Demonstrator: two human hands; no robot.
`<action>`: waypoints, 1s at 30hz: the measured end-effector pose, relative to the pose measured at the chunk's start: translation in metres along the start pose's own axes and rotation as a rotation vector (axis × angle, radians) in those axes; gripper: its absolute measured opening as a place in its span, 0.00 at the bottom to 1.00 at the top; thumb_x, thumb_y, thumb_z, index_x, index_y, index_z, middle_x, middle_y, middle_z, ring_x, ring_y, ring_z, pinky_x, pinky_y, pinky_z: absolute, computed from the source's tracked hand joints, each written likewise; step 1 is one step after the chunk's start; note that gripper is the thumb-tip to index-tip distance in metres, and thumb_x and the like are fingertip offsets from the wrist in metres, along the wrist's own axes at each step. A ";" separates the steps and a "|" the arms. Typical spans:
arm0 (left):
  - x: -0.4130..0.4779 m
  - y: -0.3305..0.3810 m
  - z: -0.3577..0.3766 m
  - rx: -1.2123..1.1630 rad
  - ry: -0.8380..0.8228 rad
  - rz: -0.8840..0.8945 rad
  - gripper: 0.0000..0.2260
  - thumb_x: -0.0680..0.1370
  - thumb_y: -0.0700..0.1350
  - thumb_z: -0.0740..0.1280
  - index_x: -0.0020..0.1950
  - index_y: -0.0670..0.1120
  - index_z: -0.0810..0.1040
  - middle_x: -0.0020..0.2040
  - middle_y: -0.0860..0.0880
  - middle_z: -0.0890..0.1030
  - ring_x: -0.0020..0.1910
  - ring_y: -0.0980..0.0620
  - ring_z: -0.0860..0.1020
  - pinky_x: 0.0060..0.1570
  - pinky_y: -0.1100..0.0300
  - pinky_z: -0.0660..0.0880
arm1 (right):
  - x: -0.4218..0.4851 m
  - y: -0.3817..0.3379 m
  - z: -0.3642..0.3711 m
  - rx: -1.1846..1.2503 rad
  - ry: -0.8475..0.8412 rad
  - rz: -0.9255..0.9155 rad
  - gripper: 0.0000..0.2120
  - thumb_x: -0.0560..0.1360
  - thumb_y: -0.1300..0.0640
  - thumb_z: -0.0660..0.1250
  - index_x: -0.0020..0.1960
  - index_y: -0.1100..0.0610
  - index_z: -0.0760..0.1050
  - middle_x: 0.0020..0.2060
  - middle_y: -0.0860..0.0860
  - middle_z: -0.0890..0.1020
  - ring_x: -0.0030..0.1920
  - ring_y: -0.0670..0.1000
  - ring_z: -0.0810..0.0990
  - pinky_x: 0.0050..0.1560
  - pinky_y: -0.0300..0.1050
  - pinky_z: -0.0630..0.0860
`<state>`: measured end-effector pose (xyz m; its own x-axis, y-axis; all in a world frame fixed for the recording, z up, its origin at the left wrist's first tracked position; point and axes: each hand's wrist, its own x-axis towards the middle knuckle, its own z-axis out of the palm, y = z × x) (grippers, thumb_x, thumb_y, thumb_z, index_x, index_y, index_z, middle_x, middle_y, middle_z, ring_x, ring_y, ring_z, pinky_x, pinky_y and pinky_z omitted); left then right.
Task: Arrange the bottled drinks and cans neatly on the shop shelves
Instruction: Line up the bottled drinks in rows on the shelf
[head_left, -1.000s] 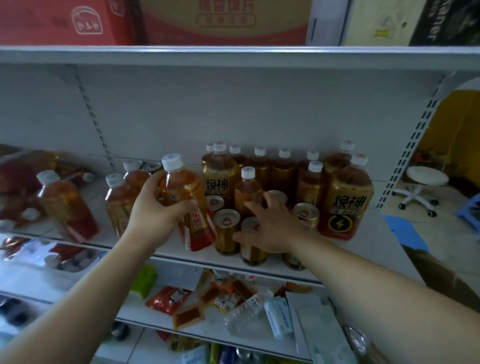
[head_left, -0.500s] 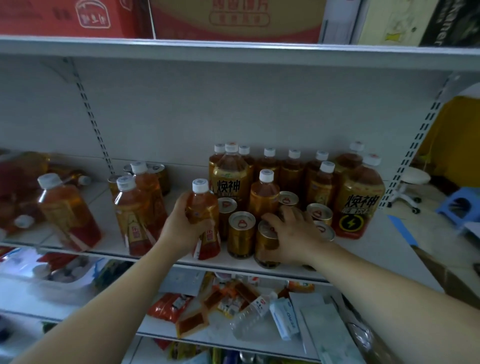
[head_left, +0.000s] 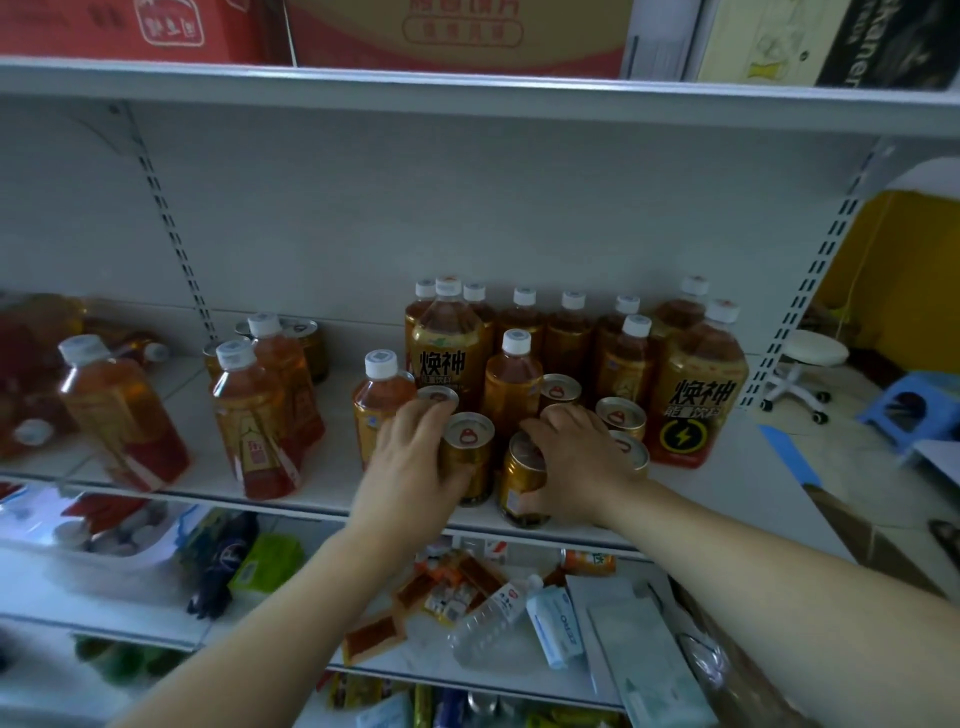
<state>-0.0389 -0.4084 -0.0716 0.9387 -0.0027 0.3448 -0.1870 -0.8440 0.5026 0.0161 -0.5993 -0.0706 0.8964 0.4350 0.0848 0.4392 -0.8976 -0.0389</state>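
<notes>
The person's left hand (head_left: 410, 467) wraps round a gold can (head_left: 470, 447) near the front of the middle shelf (head_left: 322, 483). The thumb is on the near side and the fingers curl round the far side, so the hold is snug. The right hand (head_left: 582, 462) holds a second can (head_left: 522, 478) just beside the first one. Its fingers curl over the top and the thumb hugs the side. Both cans stand up straight on the shelf. They are very close, but it is hard to tell if they touch.

A small bottle (head_left: 379, 400) with a white cap stands just behind the left hand. More cans and bottles are packed behind the hands, with a big bottle (head_left: 696, 395) at the right end. A few orange bottles (head_left: 254, 415) stand apart on the left. Red boxes (head_left: 457, 26) sit on the top shelf.
</notes>
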 end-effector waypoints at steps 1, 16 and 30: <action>0.004 0.003 0.012 0.033 -0.054 -0.033 0.34 0.76 0.51 0.66 0.77 0.51 0.52 0.76 0.48 0.54 0.73 0.46 0.54 0.70 0.53 0.58 | -0.001 0.000 0.000 0.007 0.010 -0.001 0.41 0.69 0.36 0.68 0.74 0.53 0.60 0.68 0.52 0.65 0.71 0.54 0.58 0.72 0.47 0.51; 0.009 -0.002 0.060 -0.138 -0.115 -0.256 0.27 0.73 0.47 0.71 0.67 0.51 0.61 0.69 0.45 0.58 0.59 0.38 0.74 0.57 0.49 0.73 | -0.019 0.014 0.005 0.203 -0.035 0.054 0.46 0.67 0.39 0.71 0.77 0.52 0.54 0.68 0.50 0.61 0.73 0.53 0.53 0.72 0.45 0.53; -0.011 0.004 -0.025 -0.670 0.007 -0.232 0.41 0.66 0.41 0.76 0.71 0.61 0.60 0.63 0.55 0.68 0.60 0.55 0.72 0.60 0.53 0.73 | -0.026 -0.023 -0.056 0.756 0.342 0.157 0.41 0.64 0.52 0.80 0.71 0.45 0.62 0.62 0.43 0.64 0.61 0.41 0.65 0.54 0.26 0.61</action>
<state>-0.0573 -0.3981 -0.0538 0.9745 0.1426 0.1732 -0.1220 -0.3109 0.9426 -0.0212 -0.5940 -0.0160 0.9367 0.1538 0.3145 0.3411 -0.6028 -0.7213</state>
